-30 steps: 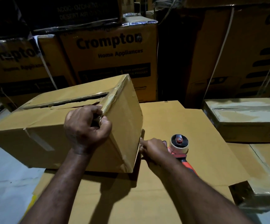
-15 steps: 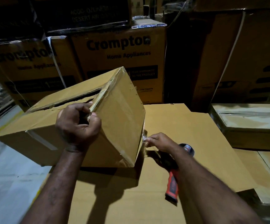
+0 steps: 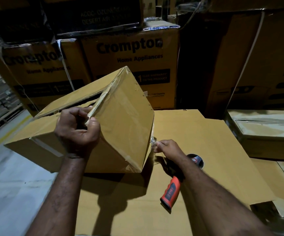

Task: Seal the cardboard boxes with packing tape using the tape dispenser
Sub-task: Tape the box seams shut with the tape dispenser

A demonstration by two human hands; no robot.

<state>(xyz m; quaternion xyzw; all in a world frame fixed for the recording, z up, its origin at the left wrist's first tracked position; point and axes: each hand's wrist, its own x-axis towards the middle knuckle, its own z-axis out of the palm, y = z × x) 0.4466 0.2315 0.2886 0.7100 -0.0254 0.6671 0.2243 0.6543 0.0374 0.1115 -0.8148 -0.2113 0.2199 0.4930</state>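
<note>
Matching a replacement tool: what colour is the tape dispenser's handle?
Orange-red with black grip panel; tape dispenser handle shows best in head view.

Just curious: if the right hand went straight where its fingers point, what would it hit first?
Most likely the tilted box, at its right edge; the right hand pinches tape just beside it.

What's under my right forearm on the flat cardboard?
The tape dispenser: its red-and-black handle shows on the near side and part of its roll on the far side. The right forearm covers its middle, so the blade is hidden.
</note>
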